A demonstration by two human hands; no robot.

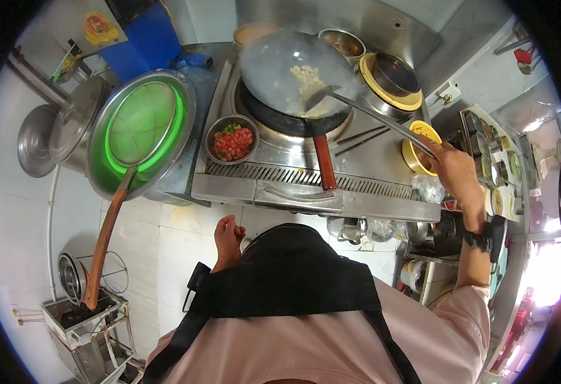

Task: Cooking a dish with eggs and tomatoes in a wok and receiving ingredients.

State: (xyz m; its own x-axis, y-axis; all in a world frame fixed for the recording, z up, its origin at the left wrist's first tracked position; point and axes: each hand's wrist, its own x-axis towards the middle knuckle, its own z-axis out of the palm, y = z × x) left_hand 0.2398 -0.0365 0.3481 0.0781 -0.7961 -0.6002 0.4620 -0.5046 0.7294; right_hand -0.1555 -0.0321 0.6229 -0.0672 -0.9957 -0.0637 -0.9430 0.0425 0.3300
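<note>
My right hand (453, 170) grips the long metal handle of a wok ladle (319, 98). The ladle's bowl dips into a steaming dark wok (271, 77), touching pale chopped food (304, 79) inside it. The wok sits on the round burner, its wooden handle (325, 163) pointing towards me. Away from the stove, my left hand (229, 237) hangs near my apron with its fingers loosely curled; I see nothing in it. A metal bowl (232, 139) of diced red and green vegetables stands left of the wok.
A wooden-handled strainer (141, 125) rests over a large metal basin (189, 115) at left. Chopsticks (362, 140) lie on the stovetop (381, 158), beside a yellow tub (417, 149). Stacked bowls (395, 77) stand behind right; seasoning containers (482, 144) line the right side.
</note>
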